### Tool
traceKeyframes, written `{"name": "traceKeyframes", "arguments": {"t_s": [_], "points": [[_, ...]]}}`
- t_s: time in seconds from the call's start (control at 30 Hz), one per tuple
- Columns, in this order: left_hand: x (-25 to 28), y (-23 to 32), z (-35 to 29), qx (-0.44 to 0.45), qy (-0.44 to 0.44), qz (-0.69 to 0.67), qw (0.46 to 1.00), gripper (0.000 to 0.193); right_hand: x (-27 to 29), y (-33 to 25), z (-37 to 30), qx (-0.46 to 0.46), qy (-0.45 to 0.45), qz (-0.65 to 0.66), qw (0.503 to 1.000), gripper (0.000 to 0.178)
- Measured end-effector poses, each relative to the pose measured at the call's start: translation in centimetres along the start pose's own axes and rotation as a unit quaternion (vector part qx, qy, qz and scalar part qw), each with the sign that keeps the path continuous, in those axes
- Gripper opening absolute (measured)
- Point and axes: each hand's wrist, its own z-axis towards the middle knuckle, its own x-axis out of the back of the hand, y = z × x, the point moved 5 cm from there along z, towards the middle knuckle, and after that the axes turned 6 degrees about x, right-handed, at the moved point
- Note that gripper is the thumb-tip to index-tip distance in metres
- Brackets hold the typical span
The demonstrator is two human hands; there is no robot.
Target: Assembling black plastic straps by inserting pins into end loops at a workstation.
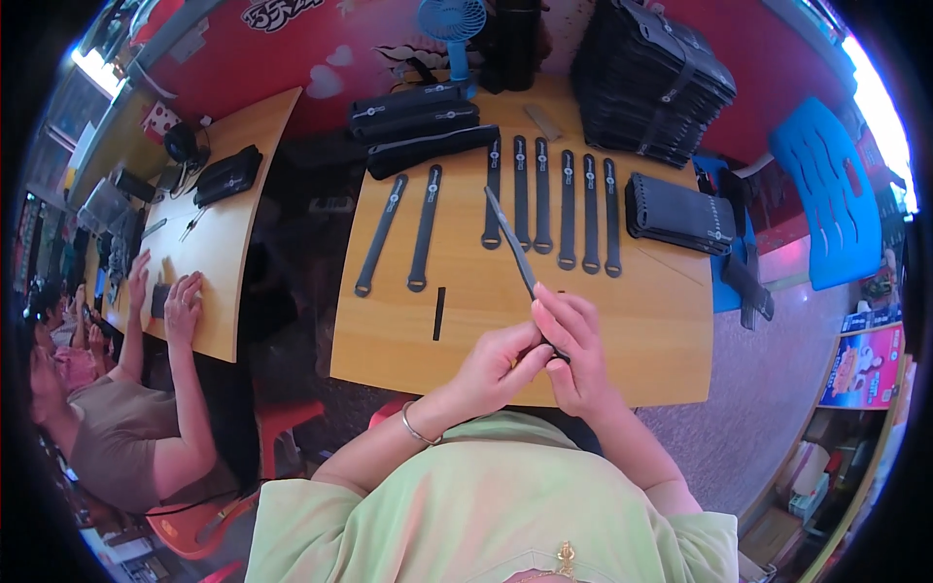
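Near the front of the wooden table, my left hand (498, 367) and my right hand (577, 352) meet, both closed on one end of a black strap (512, 238). The rest of that strap points up and away, seen nearly edge-on. Beyond it several similar black straps (568, 214) with ringed ends lie side by side. Another pair of straps (425, 228) is spread out at the left. A short black strip (439, 314) rests left of my hands. My fingers partly hide the held end.
Folded black pouches (428, 146) are piled at the back left. A tall stack of black cases (656, 78) stands back right, above a smaller bundle (678, 216). A blue fan (453, 29) is behind. At a table (219, 282) on the left, another person works.
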Motion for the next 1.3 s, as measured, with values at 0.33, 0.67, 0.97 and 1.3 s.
{"name": "traceKeyframes", "arguments": {"t_s": [0.33, 0.67, 0.97, 1.3], "points": [[0.6, 1.3, 0.1, -0.132, 0.040, 0.126, 0.982, 0.016, 0.1, -0.2, -0.2, -0.107, 0.029, 0.076, 0.991, 0.041], [1.0, 1.8, -0.4, -0.144, -0.019, 0.152, 0.978, 0.019, 5.2, 1.6, 1.2, -0.146, 0.071, 0.030, 0.986, 0.034], [2.1, -0.2, 0.4, 0.036, -0.046, 0.083, 0.995, 0.013, 3.4, -2.6, 2.6, -0.032, -0.097, -0.094, 0.990, 0.031], [1.1, -1.0, 0.2, 0.027, -0.061, -0.092, 0.994, 0.019, 1.2, -3.2, 2.5, 0.029, -0.097, -0.178, 0.979, 0.047]]}}
